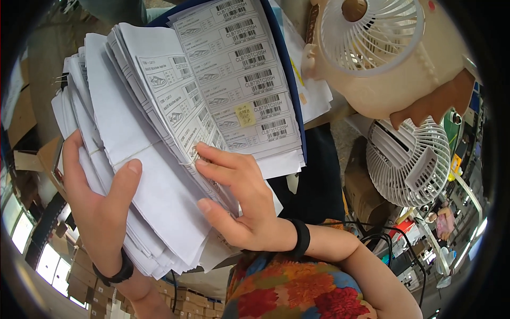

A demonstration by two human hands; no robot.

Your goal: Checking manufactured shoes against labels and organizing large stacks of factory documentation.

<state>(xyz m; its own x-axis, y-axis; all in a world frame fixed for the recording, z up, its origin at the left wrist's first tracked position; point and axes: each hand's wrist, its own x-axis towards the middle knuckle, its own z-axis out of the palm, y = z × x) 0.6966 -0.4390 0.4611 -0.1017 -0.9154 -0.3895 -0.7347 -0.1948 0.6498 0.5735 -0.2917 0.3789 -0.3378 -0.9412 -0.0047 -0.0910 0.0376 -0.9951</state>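
Several banded bundles of folded white paper (135,114) lean together in front of me. My left hand (98,199) grips their left side, its thumb pressing on a white sheet. Stretched across the edge of a folded bundle of printed label sheets (166,93) is my right hand (244,196); its fingertips touch the paper beside a thin band, and the thumb stands apart. Behind lies a flat stack of barcode label sheets (223,53) on a dark blue folder (295,101). A small yellow sticky note (245,114) is stuck on the top sheet.
A cream, animal-shaped fan (366,85) with brown parts stands at the upper right. Below it is a second white fan head (409,162), near a brown cardboard box (364,194). Black cables (390,239) hang at the right. Stacked cartons (194,303) show at the bottom.
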